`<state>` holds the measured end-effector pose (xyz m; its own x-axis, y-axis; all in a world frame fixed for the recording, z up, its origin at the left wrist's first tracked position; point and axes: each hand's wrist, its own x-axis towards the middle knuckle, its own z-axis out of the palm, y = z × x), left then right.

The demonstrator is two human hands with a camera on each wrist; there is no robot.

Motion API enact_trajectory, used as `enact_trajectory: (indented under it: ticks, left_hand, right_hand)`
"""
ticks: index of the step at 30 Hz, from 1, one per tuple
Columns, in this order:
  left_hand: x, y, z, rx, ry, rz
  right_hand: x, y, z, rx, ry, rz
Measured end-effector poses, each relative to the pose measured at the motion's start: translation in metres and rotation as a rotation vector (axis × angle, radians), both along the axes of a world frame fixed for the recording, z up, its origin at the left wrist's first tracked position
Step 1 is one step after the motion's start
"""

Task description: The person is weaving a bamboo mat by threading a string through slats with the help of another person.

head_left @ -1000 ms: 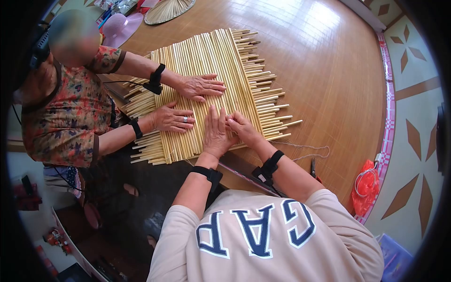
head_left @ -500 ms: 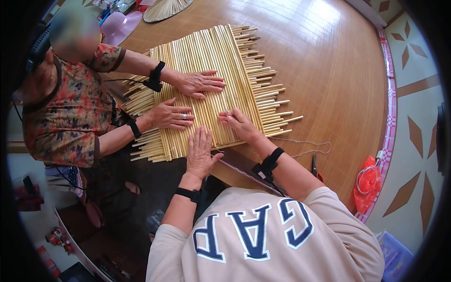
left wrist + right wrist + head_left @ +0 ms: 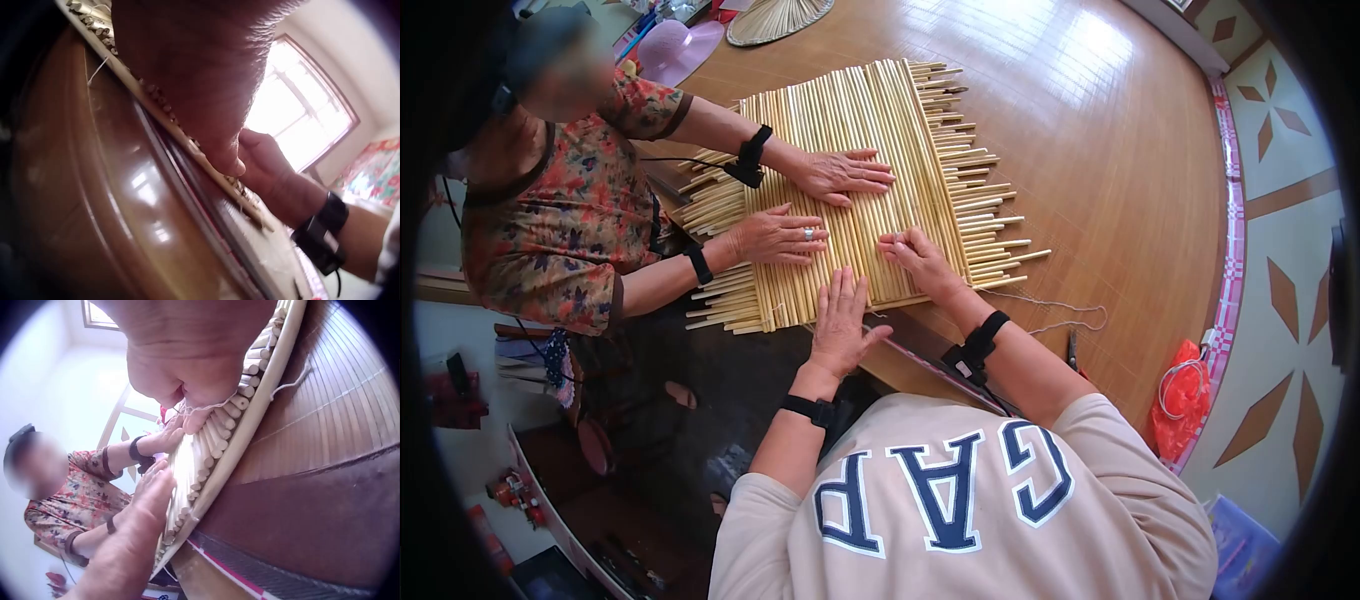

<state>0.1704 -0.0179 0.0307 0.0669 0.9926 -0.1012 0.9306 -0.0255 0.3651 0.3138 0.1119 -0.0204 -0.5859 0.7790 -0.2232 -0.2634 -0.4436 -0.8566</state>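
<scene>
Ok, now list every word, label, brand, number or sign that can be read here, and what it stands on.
"GAP": large navy, white-edged letters, upside down in the head view, on the beige short-sleeved cloth shirt.
Too small and blurred to read: the pale label on the black box-shaped device strapped near the right hand.

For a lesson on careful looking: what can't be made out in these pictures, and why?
Right wrist: how the right hand grips the thin white thread; its fingers cover the pinch.
Left wrist: most fingers of the left hand, behind its palm.
Head: handles of the dark-bladed scissors, largely behind the right forearm.
Head: part of the pleated tan disc, past the top edge.
</scene>
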Motion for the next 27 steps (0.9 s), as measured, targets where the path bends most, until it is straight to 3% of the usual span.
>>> enact_trajectory:
  ticks: [2, 3, 5, 11, 13, 18, 21, 27]
  left_hand:
    - [-0.004, -0.003, -0.001, 0.145, -0.273, 0.13]
    - [-0.003, -0.005, 0.003, 0.145, -0.268, 0.125]
    - [0.001, -0.012, 0.012, 0.149, 0.12, 0.04]
    - [0.008, -0.022, -0.006, -0.015, 0.19, -0.001]
    - [0.007, -0.021, -0.005, -0.023, 0.175, -0.022]
    - [0.008, -0.023, -0.005, -0.014, 0.179, -0.006]
    - [0.011, -0.021, -0.002, -0.041, 0.177, 0.013]
    - [0.01, -0.022, -0.005, -0.026, 0.167, 0.022]
  right_hand:
    - [0.0, 0.0, -0.003, -0.001, 0.007, 0.001]
    - [0.0, 0.001, -0.004, 0.0, 0.012, -0.004]
    - [-0.001, 0.0, -0.006, -0.039, 0.024, -0.008]
    - [0.005, 0.0, 0.026, -0.12, 0.045, 0.015]
    - [0.003, -0.003, 0.044, -0.033, 0.042, 0.091]
    - [-0.021, -0.014, 0.024, -0.018, -0.003, 0.349]
    - [-0.025, -0.011, 0.009, -0.225, 0.153, 0.286]
    - [-0.025, -0.012, 0.014, -0.19, 0.091, 0.274]
